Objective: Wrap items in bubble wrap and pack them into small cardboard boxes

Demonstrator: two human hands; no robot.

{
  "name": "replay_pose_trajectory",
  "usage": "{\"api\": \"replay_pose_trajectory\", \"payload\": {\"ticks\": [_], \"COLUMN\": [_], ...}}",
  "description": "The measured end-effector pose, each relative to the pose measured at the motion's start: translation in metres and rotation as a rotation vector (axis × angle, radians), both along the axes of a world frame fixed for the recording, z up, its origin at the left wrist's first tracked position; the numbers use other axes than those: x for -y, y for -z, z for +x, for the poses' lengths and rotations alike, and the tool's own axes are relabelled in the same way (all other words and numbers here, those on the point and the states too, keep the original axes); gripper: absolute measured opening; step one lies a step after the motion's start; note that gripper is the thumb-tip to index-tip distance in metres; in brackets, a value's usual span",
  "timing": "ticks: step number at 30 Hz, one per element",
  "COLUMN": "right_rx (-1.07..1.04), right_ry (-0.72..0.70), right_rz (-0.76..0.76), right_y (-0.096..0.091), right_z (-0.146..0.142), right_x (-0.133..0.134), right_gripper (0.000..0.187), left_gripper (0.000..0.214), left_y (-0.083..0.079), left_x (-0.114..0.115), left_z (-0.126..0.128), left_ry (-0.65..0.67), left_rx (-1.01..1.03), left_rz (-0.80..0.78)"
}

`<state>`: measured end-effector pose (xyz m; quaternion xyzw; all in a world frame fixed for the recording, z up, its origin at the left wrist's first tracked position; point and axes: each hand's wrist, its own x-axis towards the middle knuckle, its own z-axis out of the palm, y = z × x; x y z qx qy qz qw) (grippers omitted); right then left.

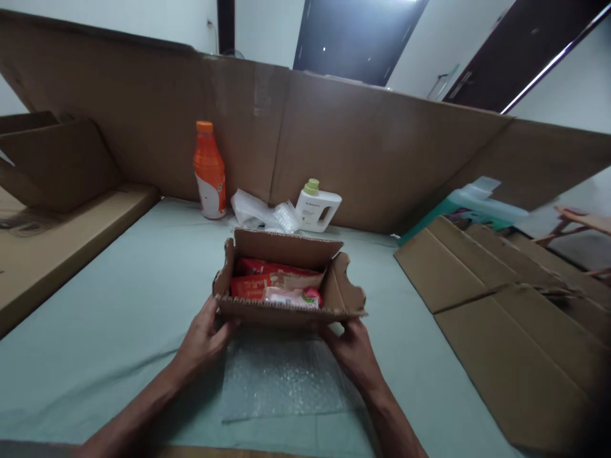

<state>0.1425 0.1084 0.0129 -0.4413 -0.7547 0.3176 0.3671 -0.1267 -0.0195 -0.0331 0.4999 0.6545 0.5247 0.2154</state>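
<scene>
A small open cardboard box [286, 249] rests on the pale green surface, its near flap folded toward me. Inside lie red packets [272, 275] and a pink packet [292, 296]. My left hand [206, 332] grips the box's near left corner, fingers curled on the flap. On the near right corner, my right hand [351, 343] holds the flap's edge the same way. A sheet of bubble wrap [281, 378] lies flat between my forearms, just in front of the box.
An orange bottle [209, 170], a crumpled plastic bag [260, 213] and a white jug with a green cap [316, 206] stand behind the box. Tall cardboard sheets [363, 140] wall the back. Flattened cardboard [506, 312] lies right, more cardboard [57, 222] left.
</scene>
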Motion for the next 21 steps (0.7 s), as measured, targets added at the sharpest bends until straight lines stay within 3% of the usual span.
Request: {"api": "replay_pose_trajectory", "payload": {"ticks": [4, 7, 9, 11, 13, 15, 18, 21], "right_rx": [-0.036, -0.03, 0.003, 0.061, 0.143, 0.268, 0.473, 0.583], "right_ry": [0.032, 0.077, 0.159, 0.209, 0.107, -0.131, -0.397, -0.318], "right_rz": [-0.1, -0.006, 0.106, 0.23, 0.345, 0.397, 0.35, 0.291], "right_y": [-0.008, -0.007, -0.005, -0.002, 0.003, 0.01, 0.026, 0.04], "right_z": [-0.024, -0.024, -0.012, 0.0, 0.003, -0.006, -0.015, 0.016], "right_x": [-0.039, -0.054, -0.041, -0.008, 0.036, 0.076, 0.106, 0.099], "right_gripper": [0.047, 0.056, 0.061, 0.055, 0.045, 0.044, 0.044, 0.042], "left_gripper": [0.059, 0.069, 0.075, 0.074, 0.067, 0.061, 0.056, 0.054], "left_y": [-0.025, -0.033, -0.033, -0.032, -0.027, -0.018, 0.002, 0.013], "left_x": [-0.052, -0.069, -0.052, -0.017, 0.022, 0.052, 0.069, 0.071], "left_z": [-0.017, -0.023, -0.016, 0.003, 0.028, 0.049, 0.053, 0.03], "left_ry": [0.09, -0.02, -0.111, -0.091, 0.089, 0.298, 0.444, 0.477], "left_rx": [0.045, -0.081, -0.255, -0.46, -0.634, -0.787, -0.964, -1.004], "left_rz": [-0.055, -0.061, -0.001, 0.092, 0.141, 0.096, 0.013, -0.034]}}
